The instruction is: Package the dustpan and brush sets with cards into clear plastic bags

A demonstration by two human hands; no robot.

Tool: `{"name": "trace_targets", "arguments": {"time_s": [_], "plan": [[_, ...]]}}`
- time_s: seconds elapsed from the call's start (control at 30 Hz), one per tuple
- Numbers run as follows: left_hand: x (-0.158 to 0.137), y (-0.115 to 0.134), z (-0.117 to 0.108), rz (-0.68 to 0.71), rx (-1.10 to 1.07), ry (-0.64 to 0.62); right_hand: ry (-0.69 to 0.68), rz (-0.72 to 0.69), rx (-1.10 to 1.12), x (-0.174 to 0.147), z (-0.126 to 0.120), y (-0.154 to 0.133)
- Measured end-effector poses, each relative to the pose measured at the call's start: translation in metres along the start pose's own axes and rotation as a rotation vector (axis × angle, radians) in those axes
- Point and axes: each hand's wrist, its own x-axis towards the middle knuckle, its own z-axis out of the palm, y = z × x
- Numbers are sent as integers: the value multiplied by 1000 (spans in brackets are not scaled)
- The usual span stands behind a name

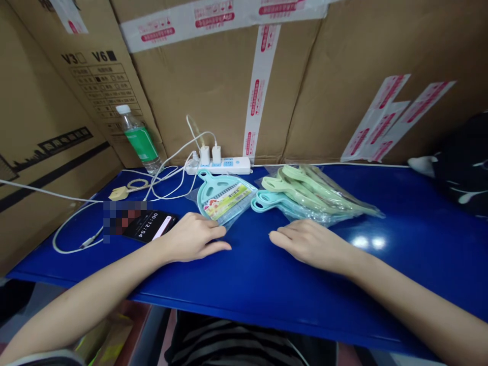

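Observation:
My left hand (200,236) rests on the blue table with its fingers loosely bent and the thumb held apart, holding nothing. Just beyond it lies a light blue dustpan (219,190) in a clear bag, with a brush and a printed label in it. My right hand (308,245) lies with its fingers curled in and the thumb against them; nothing shows in it. Close behind that hand is a pile of bagged dustpans, several green dustpans (305,187) on top of light blue dustpans (280,201) whose looped handles point left.
A phone (147,226) showing a timer lies by my left forearm. White cables run from a power strip (240,165) past a water bottle (141,142) at the back left. Cardboard (213,96) walls the back, and a dark bag (461,162) sits at right.

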Motion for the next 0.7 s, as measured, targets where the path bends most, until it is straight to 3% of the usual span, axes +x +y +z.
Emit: {"name": "trace_targets", "arguments": {"time_s": [0.17, 0.4, 0.7], "plan": [[-1, 2, 2, -44, 9, 76, -68, 28, 15, -1, -1, -1], [2, -1, 2, -241, 33, 157, 6, 14, 43, 0, -2, 1], [4, -3, 10, -190, -121, 187, 57, 40, 82, 7, -3, -4]]}}
